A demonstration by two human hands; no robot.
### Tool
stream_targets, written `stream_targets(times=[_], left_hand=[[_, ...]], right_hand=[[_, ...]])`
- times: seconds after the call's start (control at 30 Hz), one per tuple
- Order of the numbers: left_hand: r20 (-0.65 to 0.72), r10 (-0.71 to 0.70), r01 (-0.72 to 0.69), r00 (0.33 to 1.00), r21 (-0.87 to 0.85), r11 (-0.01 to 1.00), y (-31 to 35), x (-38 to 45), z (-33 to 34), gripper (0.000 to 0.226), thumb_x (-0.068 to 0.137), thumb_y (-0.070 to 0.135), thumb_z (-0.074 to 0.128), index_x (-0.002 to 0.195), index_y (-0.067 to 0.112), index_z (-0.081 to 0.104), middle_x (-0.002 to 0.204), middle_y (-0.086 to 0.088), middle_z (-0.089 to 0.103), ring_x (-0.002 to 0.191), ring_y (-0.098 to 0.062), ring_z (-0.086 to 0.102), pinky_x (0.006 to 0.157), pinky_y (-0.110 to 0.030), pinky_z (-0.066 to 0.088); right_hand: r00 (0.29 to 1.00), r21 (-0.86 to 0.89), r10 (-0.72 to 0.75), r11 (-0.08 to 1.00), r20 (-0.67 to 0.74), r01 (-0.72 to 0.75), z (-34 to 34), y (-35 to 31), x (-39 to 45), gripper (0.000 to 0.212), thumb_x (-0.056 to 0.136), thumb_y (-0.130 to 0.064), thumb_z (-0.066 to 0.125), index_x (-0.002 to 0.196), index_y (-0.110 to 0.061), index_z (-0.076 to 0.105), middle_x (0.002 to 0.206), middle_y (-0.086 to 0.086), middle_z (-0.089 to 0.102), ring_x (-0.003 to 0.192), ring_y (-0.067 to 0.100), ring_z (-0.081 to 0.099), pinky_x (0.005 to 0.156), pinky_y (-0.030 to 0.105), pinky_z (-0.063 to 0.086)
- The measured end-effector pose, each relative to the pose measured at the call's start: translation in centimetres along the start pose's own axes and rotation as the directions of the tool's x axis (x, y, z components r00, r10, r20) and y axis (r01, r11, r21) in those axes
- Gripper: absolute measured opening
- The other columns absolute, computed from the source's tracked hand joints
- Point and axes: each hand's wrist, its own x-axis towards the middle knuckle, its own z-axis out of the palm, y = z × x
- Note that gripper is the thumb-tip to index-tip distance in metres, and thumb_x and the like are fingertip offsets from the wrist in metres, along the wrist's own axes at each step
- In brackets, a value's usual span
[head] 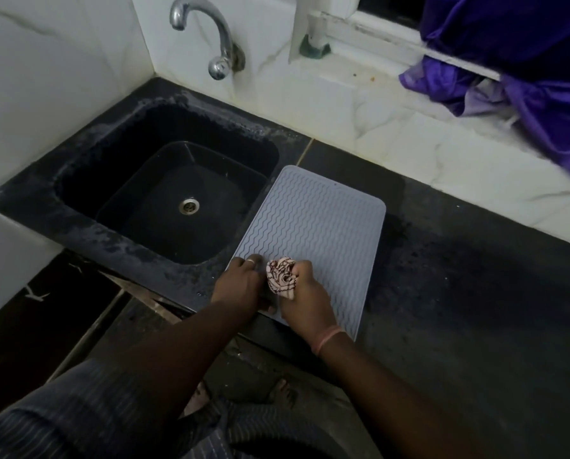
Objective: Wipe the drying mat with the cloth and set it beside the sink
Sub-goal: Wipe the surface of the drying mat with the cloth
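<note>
The drying mat [313, 233] lies flat on the dark counter [459, 293], stretching away from both hands, its left edge just beside the sink [164, 193] rim. The right hand [305, 296] has its fingers curled round a bunched, checked cloth [282, 274] and presses it onto the near part of the mat, the wad kept compact, presumably to bear down into the wavy ridges. The left hand [240, 286] rests on the mat's near left corner, just beside the cloth, thumb tucked at the near edge; whether it pinches the corner or only presses cannot be told. Its likely purpose is to stop the mat sliding. The far portion, beyond both hands, appears not yet covered. The tap [217, 38] stands well beyond the hands.
</note>
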Motion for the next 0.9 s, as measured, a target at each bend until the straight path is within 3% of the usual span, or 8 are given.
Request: stream_targets(times=[0.1, 0.17, 0.27, 0.47, 0.67, 0.8, 0.9], left_hand=[[0.058, 0.015, -0.015, 0.998, 0.003, 1.000, -0.2, 0.0, -0.4, 0.085, 0.080, 0.057, 0.078, 0.154, 0.035, 0.042, 0.166, -0.001, 0.022, 0.145, -0.030, 0.026, 0.108, -0.045, 0.045], [0.097, 0.017, -0.019, 0.995, 0.015, 1.000, -0.2, 0.0, -0.6, 0.091, 0.082, 0.059, 0.076, 0.158, 0.037, 0.033, 0.167, -0.002, 0.019, 0.148, -0.031, 0.023, 0.110, -0.048, 0.044], [0.110, 0.033, -0.037, 0.993, 0.037, 0.999, -0.2, -0.1, -0.7, 0.093, 0.083, 0.061, 0.074, 0.160, 0.035, 0.028, 0.168, -0.003, 0.017, 0.148, -0.032, 0.021, 0.110, -0.050, 0.044], [0.124, 0.019, -0.035, 0.992, 0.131, 0.991, 0.2, 0.1, -0.4, 0.094, 0.085, 0.062, 0.071, 0.161, 0.033, 0.023, 0.168, -0.007, 0.016, 0.148, -0.035, 0.024, 0.111, -0.051, 0.041], [0.073, 0.033, -0.043, 0.997, 0.141, 0.989, 0.3, 0.3, -0.4, 0.086, 0.085, 0.054, 0.074, 0.158, 0.034, 0.033, 0.165, -0.007, 0.023, 0.144, -0.033, 0.030, 0.106, -0.046, 0.044], [0.052, 0.003, -0.007, 0.999, 0.074, 0.997, 0.4, 0.3, -0.5, 0.066, 0.087, 0.040, 0.076, 0.146, 0.024, 0.051, 0.159, -0.004, 0.033, 0.139, -0.031, 0.036, 0.102, -0.046, 0.049], [0.019, -0.023, 0.025, 1.000, -0.097, 0.995, 0.3, 0.9, -1.1, 0.042, 0.093, 0.038, 0.046, 0.117, 0.012, 0.070, 0.131, -0.012, 0.055, 0.120, -0.036, 0.054, 0.092, -0.044, 0.053]], right_hand=[[0.992, 0.235, 0.127, 0.964, 0.012, -0.126, -2.8, -0.7, 2.2, 0.038, 0.091, -0.026, 0.077, 0.112, -0.024, 0.046, 0.105, -0.010, 0.067, 0.094, 0.007, 0.067, 0.075, 0.024, 0.054], [0.975, 0.282, 0.202, 0.944, -0.093, -0.168, -4.8, -0.7, 4.6, 0.039, 0.091, -0.019, 0.075, 0.115, -0.023, 0.045, 0.106, -0.008, 0.064, 0.099, 0.012, 0.065, 0.080, 0.029, 0.054], [0.948, 0.153, 0.200, 0.974, -0.246, -0.166, -5.9, -0.5, 8.0, 0.039, 0.093, -0.015, 0.068, 0.120, -0.017, 0.039, 0.106, 0.001, 0.064, 0.098, 0.024, 0.066, 0.082, 0.035, 0.053], [0.996, -0.311, 0.013, 0.949, -0.093, -0.041, -2.8, -0.1, 8.6, 0.062, 0.094, -0.012, 0.062, 0.144, -0.010, 0.025, 0.112, 0.016, 0.065, 0.097, 0.032, 0.067, 0.082, 0.042, 0.057], [0.999, -0.437, -0.042, 0.899, 0.020, 0.046, -1.3, -0.6, 5.1, 0.068, 0.092, -0.009, 0.061, 0.148, -0.006, 0.023, 0.110, 0.016, 0.066, 0.094, 0.032, 0.067, 0.078, 0.040, 0.056], [0.999, -0.386, -0.044, 0.921, 0.027, 0.051, -0.3, -0.8, 1.4, 0.067, 0.090, -0.013, 0.065, 0.145, -0.006, 0.028, 0.107, 0.014, 0.067, 0.092, 0.030, 0.066, 0.075, 0.040, 0.056], [0.997, -0.299, 0.028, 0.953, -0.077, -0.050, 0.5, -0.7, 0.4, 0.061, 0.084, -0.014, 0.064, 0.136, -0.009, 0.032, 0.103, 0.015, 0.067, 0.089, 0.033, 0.067, 0.072, 0.043, 0.057]])
